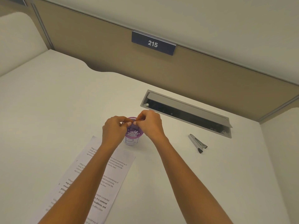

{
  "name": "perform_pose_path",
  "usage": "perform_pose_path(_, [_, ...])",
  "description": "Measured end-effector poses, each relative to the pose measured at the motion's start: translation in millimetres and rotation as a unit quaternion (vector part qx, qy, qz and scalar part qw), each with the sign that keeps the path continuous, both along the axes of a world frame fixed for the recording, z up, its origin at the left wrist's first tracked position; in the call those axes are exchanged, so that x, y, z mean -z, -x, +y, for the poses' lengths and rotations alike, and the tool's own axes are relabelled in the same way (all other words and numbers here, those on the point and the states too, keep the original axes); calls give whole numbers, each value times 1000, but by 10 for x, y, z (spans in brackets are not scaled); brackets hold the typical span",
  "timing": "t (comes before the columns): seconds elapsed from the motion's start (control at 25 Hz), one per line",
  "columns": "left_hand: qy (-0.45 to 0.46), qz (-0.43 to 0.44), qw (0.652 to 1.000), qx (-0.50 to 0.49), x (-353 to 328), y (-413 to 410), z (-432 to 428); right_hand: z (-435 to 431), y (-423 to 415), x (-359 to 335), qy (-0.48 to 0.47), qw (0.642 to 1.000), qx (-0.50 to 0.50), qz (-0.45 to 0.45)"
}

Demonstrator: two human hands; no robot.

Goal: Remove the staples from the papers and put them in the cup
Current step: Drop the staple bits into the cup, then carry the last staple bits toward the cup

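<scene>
A small purple mesh cup (135, 135) stands on the white desk, with many small pale bits inside it. Both hands hover right above its rim. My left hand (114, 129) and my right hand (151, 122) have thumbs and forefingers pinched together, fingertips nearly touching each other over the cup. Whatever is pinched between them is too small to make out. The printed papers (97, 180) lie flat on the desk nearer to me, partly hidden under my left forearm. A metal staple remover (197, 143) rests on the desk to the right of the cup, apart from both hands.
A grey cable hatch (186, 112) with its lid raised is set into the desk behind the cup. A beige partition with a blue sign reading 215 (152, 43) closes off the back. The white desk (48, 102) stretches to the left.
</scene>
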State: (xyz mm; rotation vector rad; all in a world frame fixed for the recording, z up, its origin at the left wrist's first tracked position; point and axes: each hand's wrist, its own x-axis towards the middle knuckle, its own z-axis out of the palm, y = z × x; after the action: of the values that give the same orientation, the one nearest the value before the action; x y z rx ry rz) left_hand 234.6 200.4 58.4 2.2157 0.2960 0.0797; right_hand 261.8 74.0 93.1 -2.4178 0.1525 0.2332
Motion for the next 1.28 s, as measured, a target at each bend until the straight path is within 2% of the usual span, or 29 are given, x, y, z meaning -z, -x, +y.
perform_pose_path(0.16, [-18, -20, 1000, -12, -44, 51, -62, -79, 97, -8, -53, 998, -15, -1])
perform_pose_path(0.32, [-39, -53, 997, -38, -132, 93, -205, -413, 249, 75, -186, 980, 65, 13])
perform_pose_path(0.56, [64, -99, 993, -15, -188, 321, -867, -1438, 695, 347, -272, 940, 204, 38])
perform_pose_path(0.76, [104, -43, 991, 71, 50, 483, -1732, -2303, 1160, 593, -314, 903, 289, 39])
perform_pose_path(0.96, [80, 32, 987, 136, 355, 676, -2568, -3048, 1517, 892, -272, 895, 352, 26])
perform_pose_path(1.08, [41, 60, 983, 171, 504, 763, -2997, -3417, 1627, 1054, -187, 916, 354, -11])
perform_pose_path(1.2, [0, 67, 977, 202, 622, 814, -3296, -3632, 1642, 1169, -103, 947, 297, -66])
perform_pose_path(1.28, [-32, 69, 974, 213, 644, 839, -3424, -3690, 1609, 1250, -13, 975, 205, -88])
